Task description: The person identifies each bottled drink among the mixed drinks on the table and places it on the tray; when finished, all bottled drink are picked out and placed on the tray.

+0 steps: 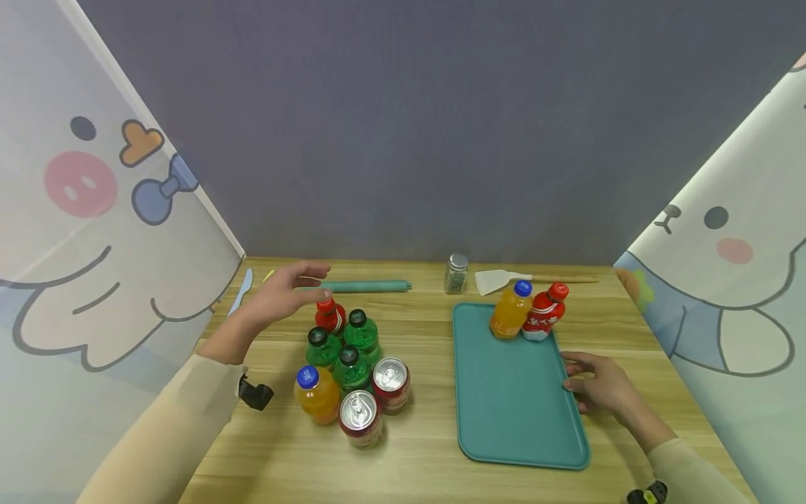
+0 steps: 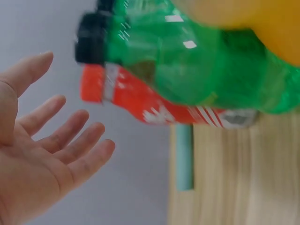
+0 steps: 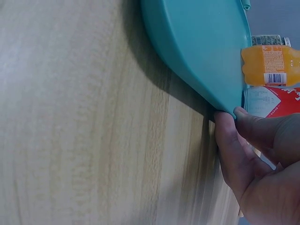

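In the head view my left hand (image 1: pixel 286 294), fingers spread, hovers beside the red-capped bottle (image 1: pixel 330 318) and holds nothing. That bottle stands behind three green bottles (image 1: pixel 362 334) with black caps. Near them are an orange drink bottle (image 1: pixel 317 395) with a blue cap and two soda cans (image 1: pixel 390 385). My right hand (image 1: pixel 601 381) pinches the right rim of the teal tray (image 1: pixel 519 413) between thumb and fingers, as the right wrist view shows. On the tray's far end stand another orange drink bottle (image 1: pixel 511 311) and a red bottle (image 1: pixel 545 313).
Along the back of the wooden table lie a teal rod (image 1: pixel 365 286) and a white spatula (image 1: pixel 497 280), with a glass shaker (image 1: pixel 456 274) upright between them. A light blue knife (image 1: pixel 242 288) lies at the left edge. A grey wall (image 1: pixel 428 140) rises behind.
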{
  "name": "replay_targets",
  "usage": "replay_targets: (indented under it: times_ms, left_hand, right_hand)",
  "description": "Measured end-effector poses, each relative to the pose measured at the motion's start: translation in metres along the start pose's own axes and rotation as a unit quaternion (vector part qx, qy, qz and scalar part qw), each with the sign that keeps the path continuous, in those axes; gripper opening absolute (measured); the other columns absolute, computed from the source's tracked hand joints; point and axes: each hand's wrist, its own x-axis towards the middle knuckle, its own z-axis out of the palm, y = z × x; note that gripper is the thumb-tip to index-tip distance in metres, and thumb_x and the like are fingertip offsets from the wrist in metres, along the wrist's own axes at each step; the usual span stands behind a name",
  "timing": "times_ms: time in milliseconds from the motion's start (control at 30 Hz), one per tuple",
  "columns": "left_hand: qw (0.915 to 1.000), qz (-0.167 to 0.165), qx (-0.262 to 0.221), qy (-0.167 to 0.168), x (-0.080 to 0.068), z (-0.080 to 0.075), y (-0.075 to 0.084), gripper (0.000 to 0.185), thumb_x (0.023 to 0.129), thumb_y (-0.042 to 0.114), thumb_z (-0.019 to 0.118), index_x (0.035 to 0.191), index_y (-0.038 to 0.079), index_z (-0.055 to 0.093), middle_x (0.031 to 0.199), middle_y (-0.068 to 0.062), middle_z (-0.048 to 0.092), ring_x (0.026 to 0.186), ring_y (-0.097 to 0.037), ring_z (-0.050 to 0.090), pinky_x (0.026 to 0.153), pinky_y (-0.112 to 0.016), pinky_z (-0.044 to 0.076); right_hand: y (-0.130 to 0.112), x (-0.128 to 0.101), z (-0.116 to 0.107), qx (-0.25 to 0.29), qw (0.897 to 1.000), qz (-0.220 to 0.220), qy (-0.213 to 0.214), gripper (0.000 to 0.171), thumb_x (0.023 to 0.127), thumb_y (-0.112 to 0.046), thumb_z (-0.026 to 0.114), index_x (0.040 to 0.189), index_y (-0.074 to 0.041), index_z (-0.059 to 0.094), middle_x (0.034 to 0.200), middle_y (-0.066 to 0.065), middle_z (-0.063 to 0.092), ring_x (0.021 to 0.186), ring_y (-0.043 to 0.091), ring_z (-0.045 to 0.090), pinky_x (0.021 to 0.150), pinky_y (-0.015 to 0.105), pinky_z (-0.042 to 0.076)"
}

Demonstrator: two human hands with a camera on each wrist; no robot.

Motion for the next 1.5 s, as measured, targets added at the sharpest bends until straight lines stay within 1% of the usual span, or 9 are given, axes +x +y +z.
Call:
replay_targets:
  times_ms: [200, 400, 500, 600, 733, 867, 1100, 1400, 1500]
  left_hand:
    - [0.9995, -0.017, -0.01, -0.024, -0.005, -0.003, -0.024, 0.064, 0.097, 0.03, 0.073, 0.149, 0.006, 0.048, 0.152, -0.02, 0.049, 0.141, -0.047, 0.045, 0.109, -0.062, 0.045]
    - [0.9981, -0.02, -0.026, -0.053, -0.007, 0.002, -0.045, 0.063, 0.096, 0.028, 0.074, 0.149, 0.007, 0.048, 0.151, -0.019, 0.05, 0.139, -0.046, 0.046, 0.108, -0.059, 0.048]
    - [0.9968, -0.01, -0.039, -0.068, -0.006, 0.007, -0.054, 0.061, 0.097, 0.025, 0.073, 0.149, 0.006, 0.048, 0.149, -0.019, 0.052, 0.139, -0.047, 0.047, 0.107, -0.055, 0.05]
    - [0.9953, 0.002, -0.05, -0.083, -0.006, 0.01, -0.061, 0.059, 0.099, 0.02, 0.069, 0.15, 0.002, 0.046, 0.15, -0.022, 0.05, 0.139, -0.049, 0.046, 0.106, -0.054, 0.051]
    - [0.995, 0.009, -0.048, -0.087, -0.004, 0.014, -0.065, 0.057, 0.1, 0.017, 0.067, 0.149, -0.003, 0.045, 0.151, -0.025, 0.048, 0.138, -0.051, 0.047, 0.107, -0.054, 0.05]
    - [0.9954, 0.008, -0.044, -0.084, -0.002, 0.018, -0.066, 0.054, 0.1, 0.019, 0.069, 0.146, -0.001, 0.05, 0.147, -0.023, 0.053, 0.137, -0.049, 0.049, 0.107, -0.053, 0.05]
    - [0.9962, -0.004, -0.043, -0.076, 0.0, 0.023, -0.068, 0.052, 0.098, 0.029, 0.072, 0.144, 0.01, 0.055, 0.142, -0.017, 0.059, 0.137, -0.044, 0.052, 0.106, -0.054, 0.051]
    - [0.9969, -0.009, -0.04, -0.067, -0.003, 0.022, -0.073, 0.053, 0.1, 0.032, 0.068, 0.146, 0.009, 0.053, 0.145, -0.018, 0.056, 0.133, -0.045, 0.055, 0.1, -0.052, 0.055]
    - [0.9973, -0.006, -0.043, -0.059, -0.003, 0.023, -0.074, 0.05, 0.1, 0.032, 0.069, 0.143, 0.011, 0.057, 0.141, -0.017, 0.058, 0.131, -0.045, 0.057, 0.096, -0.048, 0.057]
  right_hand:
    - [-0.001, 0.001, -0.001, 0.001, 1.0, -0.001, -0.001, 0.064, 0.093, -0.001, 0.073, 0.15, 0.007, 0.044, 0.123, 0.033, 0.06, 0.066, 0.023, 0.066, 0.056, 0.039, 0.061]
    - [0.001, 0.002, -0.001, 0.002, 1.0, 0.001, 0.002, 0.063, 0.092, 0.001, 0.072, 0.149, 0.006, 0.045, 0.122, 0.031, 0.062, 0.065, 0.023, 0.066, 0.056, 0.039, 0.061]
    - [0.001, 0.002, -0.001, -0.002, 1.0, -0.003, 0.0, 0.064, 0.092, 0.001, 0.072, 0.149, 0.008, 0.045, 0.121, 0.032, 0.061, 0.065, 0.023, 0.066, 0.056, 0.039, 0.061]
    - [0.0, 0.003, -0.002, -0.001, 1.0, 0.003, 0.001, 0.063, 0.092, 0.0, 0.072, 0.149, 0.007, 0.045, 0.122, 0.032, 0.061, 0.065, 0.023, 0.066, 0.056, 0.039, 0.061]
    - [-0.002, 0.002, -0.001, -0.001, 1.0, 0.007, 0.002, 0.064, 0.092, 0.0, 0.073, 0.149, 0.006, 0.045, 0.123, 0.032, 0.061, 0.065, 0.023, 0.066, 0.056, 0.039, 0.06]
    - [-0.001, 0.002, -0.001, -0.005, 1.0, 0.005, 0.003, 0.064, 0.092, 0.0, 0.073, 0.149, 0.007, 0.044, 0.123, 0.032, 0.061, 0.065, 0.023, 0.065, 0.055, 0.039, 0.06]
    - [0.002, 0.002, 0.0, 0.003, 1.0, 0.01, 0.003, 0.063, 0.092, 0.0, 0.073, 0.149, 0.005, 0.047, 0.122, 0.031, 0.061, 0.067, 0.022, 0.067, 0.057, 0.039, 0.061]
    - [0.003, 0.002, 0.001, 0.003, 1.0, 0.003, 0.005, 0.063, 0.091, 0.0, 0.074, 0.148, 0.006, 0.047, 0.121, 0.03, 0.062, 0.074, 0.023, 0.068, 0.057, 0.04, 0.061]
    - [0.003, 0.002, 0.001, 0.0, 1.0, 0.003, 0.007, 0.063, 0.091, 0.0, 0.074, 0.148, 0.005, 0.048, 0.12, 0.029, 0.063, 0.074, 0.023, 0.069, 0.057, 0.039, 0.061]
